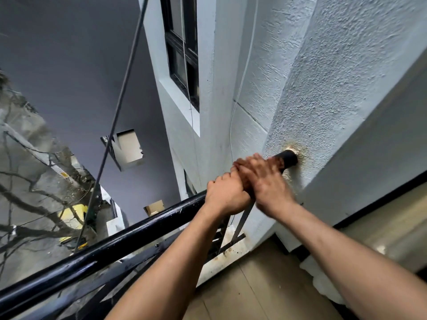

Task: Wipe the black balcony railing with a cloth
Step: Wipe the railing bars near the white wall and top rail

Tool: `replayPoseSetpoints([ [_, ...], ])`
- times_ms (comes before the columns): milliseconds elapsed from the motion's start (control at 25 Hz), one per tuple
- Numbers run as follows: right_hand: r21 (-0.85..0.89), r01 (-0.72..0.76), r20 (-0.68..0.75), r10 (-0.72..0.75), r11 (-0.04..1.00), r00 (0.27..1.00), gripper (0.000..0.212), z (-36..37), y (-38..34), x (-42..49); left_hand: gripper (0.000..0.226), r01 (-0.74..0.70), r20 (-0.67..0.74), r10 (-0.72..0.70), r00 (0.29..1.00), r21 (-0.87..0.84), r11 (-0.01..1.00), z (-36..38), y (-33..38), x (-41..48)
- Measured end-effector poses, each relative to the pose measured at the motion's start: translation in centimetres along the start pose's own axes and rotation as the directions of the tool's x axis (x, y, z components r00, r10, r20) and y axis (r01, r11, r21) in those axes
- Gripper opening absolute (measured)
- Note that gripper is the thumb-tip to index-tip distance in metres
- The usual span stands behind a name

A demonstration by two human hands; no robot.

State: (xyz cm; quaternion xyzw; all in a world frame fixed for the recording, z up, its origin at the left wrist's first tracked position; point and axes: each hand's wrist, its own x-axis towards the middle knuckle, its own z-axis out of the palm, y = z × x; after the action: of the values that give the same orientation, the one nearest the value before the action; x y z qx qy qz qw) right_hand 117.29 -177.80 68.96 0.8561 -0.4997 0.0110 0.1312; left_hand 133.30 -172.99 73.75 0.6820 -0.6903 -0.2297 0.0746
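The black balcony railing runs from the lower left up to the right and ends in a white textured wall. Its short end shows just before the wall. My left hand grips the rail from above, fingers curled over it. My right hand lies over the rail right beside it, closer to the wall, and is blurred by motion. Its fingers overlap my left hand's fingers. A dark patch shows under the right palm; I cannot tell whether that is a cloth.
Thin black balusters and a lower bar stand under the rail. Beyond the rail is a deep drop to a yard with bare branches. A cable hangs across the gap. A window sits in the wall. Tan balcony floor lies below.
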Motion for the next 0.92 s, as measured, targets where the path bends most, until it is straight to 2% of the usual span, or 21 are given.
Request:
replayPoseSetpoints([
  [80, -0.306, -0.046, 0.186, 0.107, 0.951, 0.977, 0.071, -1.4, 5.4, 1.2, 0.071, -0.034, 0.005, 0.034, 0.999, 0.037, 0.999, 0.6, 1.0, 0.9],
  [120, -0.431, -0.046, 0.228, 0.158, 0.901, 0.961, 0.069, -1.8, 7.2, 1.4, 0.07, -0.043, -0.011, 0.044, 0.999, 0.053, 0.998, 1.0, 1.2, 1.0],
  [160, -0.497, -0.053, 0.223, 0.186, 0.866, 0.957, 0.067, -1.6, 8.1, 1.4, 0.068, -0.05, -0.05, 0.053, 0.997, 0.069, 0.996, 1.3, 1.3, 0.9],
  [200, -0.473, -0.109, 0.188, 0.221, 0.874, 0.957, 0.067, -1.2, 7.9, 1.3, 0.067, -0.054, -0.104, 0.063, 0.993, 0.087, 0.995, 1.5, 1.4, 0.7],
  [240, -0.36, -0.213, 0.113, 0.269, 0.908, 0.956, 0.069, -0.2, 6.5, 1.1, 0.066, -0.051, -0.157, 0.067, 0.985, 0.107, 0.993, 1.8, 1.5, 0.7],
  [280, -0.104, -0.36, -0.033, 0.358, 0.927, 0.933, 0.076, 1.1, 4.5, 0.8, 0.066, -0.043, -0.198, 0.069, 0.978, 0.134, 0.99, 2.1, 1.5, 0.6],
  [320, 0.23, -0.477, -0.146, 0.515, 0.848, 0.845, 0.082, 1.9, 2.2, 0.4, 0.068, -0.035, -0.235, 0.073, 0.969, 0.161, 0.986, 2.5, 1.6, 0.7],
  [360, 0.581, -0.488, -0.139, 0.67, 0.652, 0.73, 0.088, 2.6, -0.2, 0.1, 0.072, -0.032, -0.262, 0.079, 0.962, 0.177, 0.984, 2.9, 1.8, 0.6],
  [400, 0.853, -0.408, 0.013, 0.768, 0.326, 0.64, 0.093, 2.9, -2.5, -0.3, 0.077, -0.041, -0.29, 0.092, 0.953, 0.177, 0.983, 3.2, 1.7, 0.4],
  [440, 0.955, -0.28, 0.261, 0.73, -0.099, 0.632, 0.098, 2.3, -4.4, -0.5, 0.079, -0.058, -0.325, 0.108, 0.939, 0.16, 0.985, 3.4, 1.7, 0.3],
  [480, 0.858, -0.188, 0.466, 0.571, -0.478, 0.676, 0.098, 1.7, -5.8, -0.6, 0.075, -0.082, -0.366, 0.122, 0.922, 0.123, 0.989, 3.3, 1.7, 0.3],
  [520, 0.722, -0.105, 0.506, 0.419, -0.683, 0.754, 0.089, 1.2, -6.4, -0.6, 0.065, -0.102, -0.395, 0.116, 0.911, 0.057, 0.993, 3.1, 1.7, 0.4],
  [560, 0.687, -0.072, 0.498, 0.397, -0.723, 0.771, 0.072, 0.9, -6.0, -0.2, 0.054, -0.118, -0.415, 0.098, 0.904, -0.024, 0.993, 2.9, 1.7, 0.2],
  [640, 0.638, 0.04, 0.536, 0.481, -0.769, 0.694, 0.041, 1.0, -4.0, 1.2, 0.042, -0.156, -0.448, 0.059, 0.892, -0.183, 0.971, 2.5, 1.8, -0.1],
  [680, 0.543, 0.069, 0.605, 0.447, -0.837, 0.659, 0.027, 0.2, -3.2, 1.9, 0.042, -0.175, -0.476, 0.025, 0.879, -0.273, 0.946, 2.6, 1.8, -0.4],
  [720, 0.477, 0.071, 0.68, 0.419, -0.876, 0.602, 0.018, -0.3, -3.5, 2.4, 0.044, -0.201, -0.512, -0.024, 0.859, -0.378, 0.904, 2.8, 1.8, -0.9],
  [760, 0.482, 0.032, 0.737, 0.425, -0.875, 0.525, 0.015, -0.8, -4.3, 2.6, 0.044, -0.241, -0.54, -0.077, 0.838, -0.493, 0.836, 3.2, 1.9, -1.6],
  [800, 0.54, -0.054, 0.749, 0.45, -0.84, 0.486, 0.013, -1.5, -5.9, 2.1, 0.042, -0.276, -0.559, -0.138, 0.818, -0.591, 0.758, 3.7, 1.7, -2.5],
  [880, 0.587, -0.159, 0.721, 0.423, -0.794, 0.549, 0.014, -2.9, -8.9, 0.5, 0.039, -0.313, -0.574, -0.243, 0.782, -0.699, 0.643, 4.4, 0.9, -4.0],
  [920, 0.511, -0.187, 0.737, 0.315, -0.839, 0.598, 0.018, -3.7, -9.2, 0.0, 0.039, -0.315, -0.575, -0.271, 0.772, -0.717, 0.622, 4.6, 0.5, -4.3],
])
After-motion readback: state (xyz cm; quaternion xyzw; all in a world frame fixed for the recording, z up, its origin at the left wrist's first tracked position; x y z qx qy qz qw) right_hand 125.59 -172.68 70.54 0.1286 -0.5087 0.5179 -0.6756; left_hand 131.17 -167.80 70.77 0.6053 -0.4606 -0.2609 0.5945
